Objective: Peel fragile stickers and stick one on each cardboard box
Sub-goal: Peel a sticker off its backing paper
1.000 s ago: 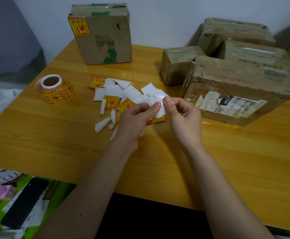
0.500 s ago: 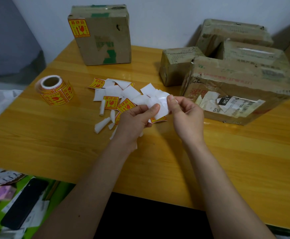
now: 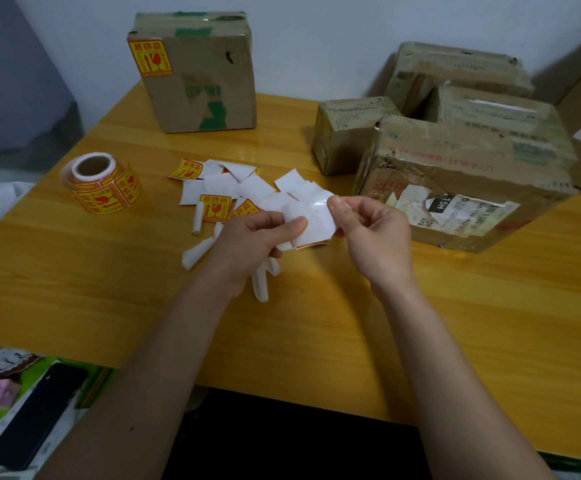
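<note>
A yellow wooden table [image 3: 455,341] stands against a pale wall. Over its middle, the left hand [image 3: 251,237] and right hand [image 3: 372,230] pinch one sticker [image 3: 313,220] between curled fingers; cardboard boxes [image 3: 462,174] sit far right.

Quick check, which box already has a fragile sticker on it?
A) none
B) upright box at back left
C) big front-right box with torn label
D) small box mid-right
B: the upright box shows a yellow-red fragile sticker at its upper left corner.
</note>
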